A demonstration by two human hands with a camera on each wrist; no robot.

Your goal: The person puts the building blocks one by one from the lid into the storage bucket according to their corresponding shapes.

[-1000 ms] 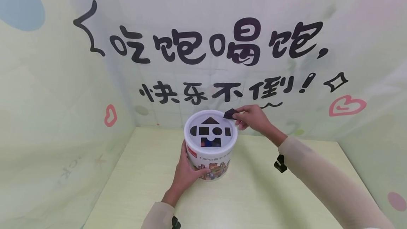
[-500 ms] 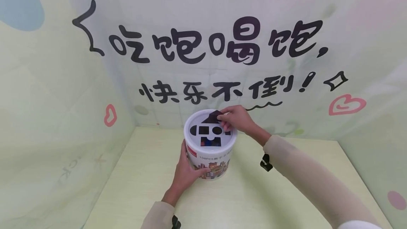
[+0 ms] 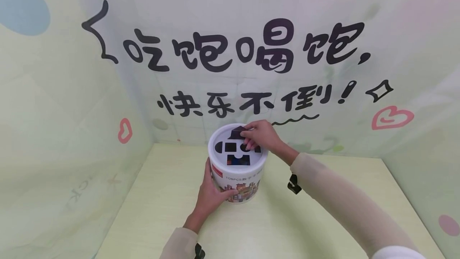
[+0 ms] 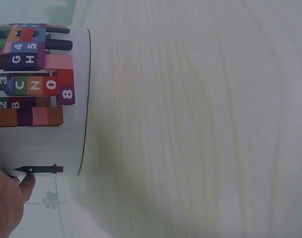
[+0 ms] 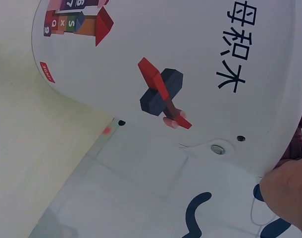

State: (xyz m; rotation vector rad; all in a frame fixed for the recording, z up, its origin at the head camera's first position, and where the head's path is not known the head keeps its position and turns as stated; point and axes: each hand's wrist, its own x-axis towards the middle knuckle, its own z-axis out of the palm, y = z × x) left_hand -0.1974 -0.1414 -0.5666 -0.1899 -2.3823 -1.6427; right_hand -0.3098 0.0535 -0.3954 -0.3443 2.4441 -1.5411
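Note:
A white toy-block bucket (image 3: pixel 224 175) stands upright on the table, its white lid (image 3: pixel 218 159) cut with shaped holes. My left hand (image 3: pixel 209 196) grips the bucket's lower left side, thumb across the front. Between thumb and fingers my right hand (image 3: pixel 264 136) pinches a dark triangular block (image 3: pixel 237 132) at the lid's triangular hole; how far it sits in the hole cannot be told. Part of the left hand (image 4: pixel 7 206) shows beside the printed bucket wall (image 4: pixel 42 148) in the left wrist view. In the right wrist view, the right hand (image 5: pixel 287 193) is at the bucket's rim, the block hidden.
The pale wooden table (image 3: pixel 143 211) extends around the bucket. A cloth backdrop (image 3: pixel 194 131) with black lettering rises close behind it, with more cloth at both sides. Coloured pieces (image 3: pixel 238 160) show through the lid's front hole.
My right hand has moved left over the lid, bringing the triangular block from the right rim to the triangular hole. My left hand stays on the bucket.

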